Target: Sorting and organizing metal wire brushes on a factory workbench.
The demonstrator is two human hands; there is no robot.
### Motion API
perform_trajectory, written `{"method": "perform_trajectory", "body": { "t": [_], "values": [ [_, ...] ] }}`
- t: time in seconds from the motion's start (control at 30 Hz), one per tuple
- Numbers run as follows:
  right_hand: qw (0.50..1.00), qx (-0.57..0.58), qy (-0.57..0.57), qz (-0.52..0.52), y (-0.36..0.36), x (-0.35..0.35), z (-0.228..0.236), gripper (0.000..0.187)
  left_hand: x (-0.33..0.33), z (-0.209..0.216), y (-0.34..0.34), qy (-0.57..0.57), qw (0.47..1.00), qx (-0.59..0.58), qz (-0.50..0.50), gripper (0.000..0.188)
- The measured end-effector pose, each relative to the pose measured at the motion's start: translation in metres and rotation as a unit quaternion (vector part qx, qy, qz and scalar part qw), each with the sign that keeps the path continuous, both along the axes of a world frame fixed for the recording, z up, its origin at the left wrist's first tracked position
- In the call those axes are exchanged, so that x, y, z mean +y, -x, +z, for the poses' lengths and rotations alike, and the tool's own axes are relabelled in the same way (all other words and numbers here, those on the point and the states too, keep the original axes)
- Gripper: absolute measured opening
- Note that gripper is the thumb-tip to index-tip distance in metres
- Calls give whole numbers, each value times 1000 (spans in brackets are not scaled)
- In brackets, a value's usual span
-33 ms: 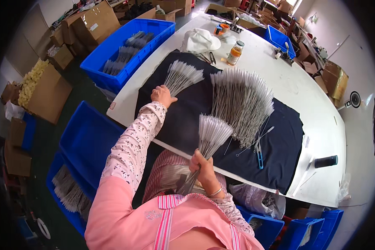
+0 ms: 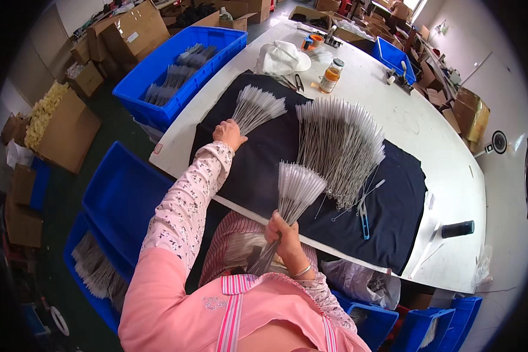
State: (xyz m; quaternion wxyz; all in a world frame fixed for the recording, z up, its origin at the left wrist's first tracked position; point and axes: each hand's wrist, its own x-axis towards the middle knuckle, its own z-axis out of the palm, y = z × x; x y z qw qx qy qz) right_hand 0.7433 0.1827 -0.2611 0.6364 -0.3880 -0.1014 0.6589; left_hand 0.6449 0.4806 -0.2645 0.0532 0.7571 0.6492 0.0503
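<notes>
My left hand (image 2: 229, 134) reaches out to the left side of the dark cloth. Its fingers close round the wire ends of a fanned bundle of thin white-bristled tube brushes (image 2: 258, 110), which lies on the cloth. Close to my body, my right hand (image 2: 283, 236) grips a second bundle of tube brushes (image 2: 299, 189) by the wire stems, bristles up and away from me. Beyond it, a large pile of the same brushes (image 2: 340, 149) is spread on the dark cloth (image 2: 402, 202), bristle ends pointing away. Blue-handled pliers (image 2: 364, 218) and a few loose brushes lie beside the pile.
On the white table (image 2: 452, 176) stand a jar of orange liquid (image 2: 332, 76), a white cap (image 2: 280, 57) and a dark cylinder (image 2: 458, 229). A blue crate (image 2: 217, 44) of brushes stands at the left; another blue bin (image 2: 120, 199) is nearer. Cardboard boxes (image 2: 64, 129) line the left floor.
</notes>
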Motion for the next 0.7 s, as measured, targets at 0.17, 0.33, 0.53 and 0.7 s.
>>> {"method": "perform_trajectory", "body": {
  "t": [0.17, 0.33, 0.53, 0.7],
  "values": [
    [1000, -16, 8, 10, -2, 7, -2, 15, 26, 7, -11, 108, 992, -41, -51, 62],
    [999, -25, 22, 37, 7, 15, -1, 13, 32, 5, 18, 100, 995, -11, -18, 67],
    [999, -20, 40, -12, -12, 10, -15, 18, 37, -11, -49, 98, 985, 32, -137, 110],
    [993, -22, 3, 119, 7, 10, -8, 9, 90, -75, -32, -22, 999, 19, 45, 64]
  ]
}}
